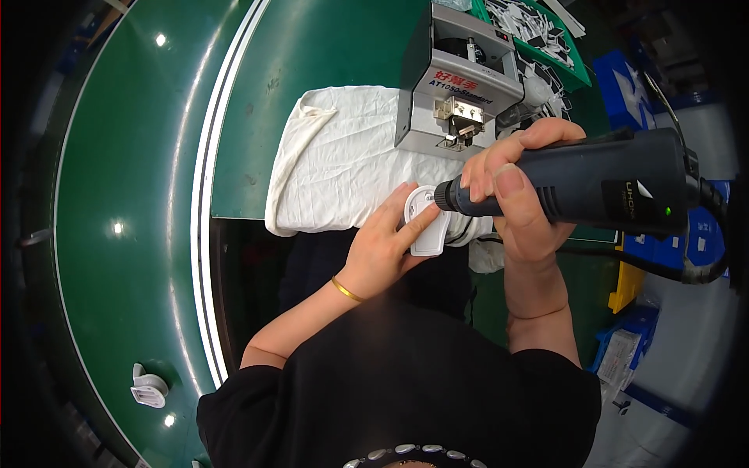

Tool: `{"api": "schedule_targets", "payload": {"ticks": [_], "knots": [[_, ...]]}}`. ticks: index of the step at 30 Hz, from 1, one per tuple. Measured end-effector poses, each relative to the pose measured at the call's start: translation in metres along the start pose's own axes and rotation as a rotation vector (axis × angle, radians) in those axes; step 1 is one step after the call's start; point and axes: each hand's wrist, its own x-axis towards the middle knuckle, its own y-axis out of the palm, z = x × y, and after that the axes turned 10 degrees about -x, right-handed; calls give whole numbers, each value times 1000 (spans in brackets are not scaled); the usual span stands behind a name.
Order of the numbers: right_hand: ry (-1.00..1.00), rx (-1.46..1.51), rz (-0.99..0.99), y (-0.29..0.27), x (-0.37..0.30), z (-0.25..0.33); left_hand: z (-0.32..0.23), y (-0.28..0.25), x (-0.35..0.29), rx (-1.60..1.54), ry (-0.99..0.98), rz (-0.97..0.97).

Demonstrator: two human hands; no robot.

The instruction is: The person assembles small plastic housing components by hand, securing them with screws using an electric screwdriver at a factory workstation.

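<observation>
My left hand is closed on a small white plastic housing with one rounded end, holding it at the near edge of a white cloth. In my right hand is a dark electric screwdriver, lying roughly level with its nose pointing left. The nose meets the rounded end of the housing beside my left fingertips; the bit's tip is too small to make out. A small green light glows at the tool's rear.
Beyond the cloth stands a grey screw feeder. A green bin of white and dark parts sits behind it, with blue bins to the right. On the green surface at left lies another white part. A black cable trails at right.
</observation>
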Motion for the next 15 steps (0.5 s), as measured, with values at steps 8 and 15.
{"api": "schedule_targets", "payload": {"ticks": [8, 15], "knots": [[-7, -18, -4, 1, -5, -4, -2, 4, -5, -21, 6, 0], [-74, -36, -30, 2, 1, -17, 5, 4, 3, -16, 11, 22]]}}
